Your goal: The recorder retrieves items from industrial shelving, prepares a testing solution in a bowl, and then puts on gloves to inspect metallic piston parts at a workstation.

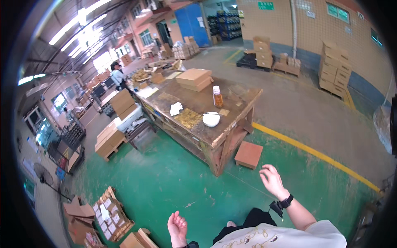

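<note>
My left hand point(178, 226) hangs low over the green floor with its fingers curled in, and nothing shows in it. Farther right, my right hand point(271, 181) is held out, fingers loosely bent and apart, holding nothing; a dark band and a small black device sit at its wrist. Nearest to it is a reddish-brown stool point(248, 155), which it does not touch. Beyond stands a wooden workbench point(244, 103). On the bench are a white bowl-like item point(211, 119), an orange-brown bottle point(217, 97) with a white cap, a crumpled white glove or cloth point(176, 108) and a cardboard box point(194, 78).
Near my left are a pallet of small packages point(112, 217) and opened cartons point(78, 219). More boxes point(109, 138) stand left of the bench. Another person point(118, 76) is at its far end. A yellow floor line point(314, 153) runs along the right; stacked cartons point(334, 70) stand by the wall.
</note>
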Demonstrator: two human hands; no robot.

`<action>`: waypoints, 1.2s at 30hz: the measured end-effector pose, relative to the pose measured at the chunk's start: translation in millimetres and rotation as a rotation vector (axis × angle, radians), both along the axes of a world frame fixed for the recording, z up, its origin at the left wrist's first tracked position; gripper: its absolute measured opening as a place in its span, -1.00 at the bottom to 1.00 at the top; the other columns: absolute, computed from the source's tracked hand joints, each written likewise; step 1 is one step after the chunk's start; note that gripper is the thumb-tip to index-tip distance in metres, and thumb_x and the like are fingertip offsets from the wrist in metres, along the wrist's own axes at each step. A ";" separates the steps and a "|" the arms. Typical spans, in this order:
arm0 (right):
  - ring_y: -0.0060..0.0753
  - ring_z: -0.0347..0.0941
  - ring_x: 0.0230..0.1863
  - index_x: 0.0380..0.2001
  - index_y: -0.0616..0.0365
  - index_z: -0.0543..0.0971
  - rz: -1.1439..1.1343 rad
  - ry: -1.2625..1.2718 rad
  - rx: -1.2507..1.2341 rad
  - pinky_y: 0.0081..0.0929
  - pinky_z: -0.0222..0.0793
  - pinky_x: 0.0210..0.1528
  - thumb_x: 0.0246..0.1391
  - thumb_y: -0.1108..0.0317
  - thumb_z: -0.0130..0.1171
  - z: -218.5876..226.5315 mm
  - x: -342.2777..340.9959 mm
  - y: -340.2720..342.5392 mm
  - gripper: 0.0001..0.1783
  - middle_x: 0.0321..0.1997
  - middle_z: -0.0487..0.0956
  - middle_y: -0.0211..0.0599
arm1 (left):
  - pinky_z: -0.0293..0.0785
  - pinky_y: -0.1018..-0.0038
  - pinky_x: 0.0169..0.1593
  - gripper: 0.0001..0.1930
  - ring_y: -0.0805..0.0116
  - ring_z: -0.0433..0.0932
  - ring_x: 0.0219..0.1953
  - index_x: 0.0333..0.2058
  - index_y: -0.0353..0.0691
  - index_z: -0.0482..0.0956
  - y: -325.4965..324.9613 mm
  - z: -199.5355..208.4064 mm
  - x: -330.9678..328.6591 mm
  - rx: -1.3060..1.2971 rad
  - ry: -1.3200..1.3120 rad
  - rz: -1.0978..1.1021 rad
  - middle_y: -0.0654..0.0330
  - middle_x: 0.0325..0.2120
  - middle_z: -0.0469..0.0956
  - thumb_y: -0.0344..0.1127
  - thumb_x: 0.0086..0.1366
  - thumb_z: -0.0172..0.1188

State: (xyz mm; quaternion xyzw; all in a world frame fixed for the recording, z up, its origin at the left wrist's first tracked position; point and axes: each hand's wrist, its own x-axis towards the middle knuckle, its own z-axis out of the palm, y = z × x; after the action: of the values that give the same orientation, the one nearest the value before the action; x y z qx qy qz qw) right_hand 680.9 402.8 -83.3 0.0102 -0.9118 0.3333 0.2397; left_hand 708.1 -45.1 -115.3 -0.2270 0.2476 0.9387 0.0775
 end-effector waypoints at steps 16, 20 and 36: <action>0.02 0.32 0.10 0.15 0.10 0.39 0.063 -0.112 0.109 -0.20 0.32 0.14 0.02 0.35 0.20 -106.9 -427.7 28.2 -0.44 0.07 0.40 -0.07 | -0.01 0.60 -0.65 -0.82 0.54 0.03 -0.68 -0.18 -0.26 0.44 51.2 -1.2 -246.4 0.014 -0.216 0.287 0.40 -0.71 0.11 -0.28 0.40 -0.04; 0.01 0.36 0.08 0.18 0.15 0.33 0.128 -0.141 0.291 -0.18 0.37 0.08 -0.01 0.40 0.16 -122.8 -523.4 27.7 -0.38 0.04 0.43 -0.02 | -0.01 0.60 -0.65 -0.84 0.54 0.04 -0.68 -0.20 -0.24 0.43 75.6 15.0 -297.0 0.048 -0.254 0.363 0.39 -0.70 0.12 -0.28 0.40 -0.03; -0.22 0.54 -0.30 -0.36 0.12 0.45 0.186 -0.315 0.658 -0.29 0.41 -0.22 0.02 0.41 -0.03 -152.1 -591.1 34.4 -0.90 -0.40 0.56 -0.22 | -0.03 0.60 -0.64 -0.71 0.55 0.06 -0.68 -0.30 -0.26 0.59 86.9 -32.1 -420.9 0.042 -0.182 0.247 0.40 -0.72 0.14 -0.20 0.37 -0.04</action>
State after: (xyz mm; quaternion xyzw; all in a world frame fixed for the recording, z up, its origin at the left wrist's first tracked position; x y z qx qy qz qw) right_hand 89.8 437.2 -235.4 0.1179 -0.9910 0.0403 0.0491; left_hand 287.2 41.8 -147.3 -0.3381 0.1899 0.9217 -0.0118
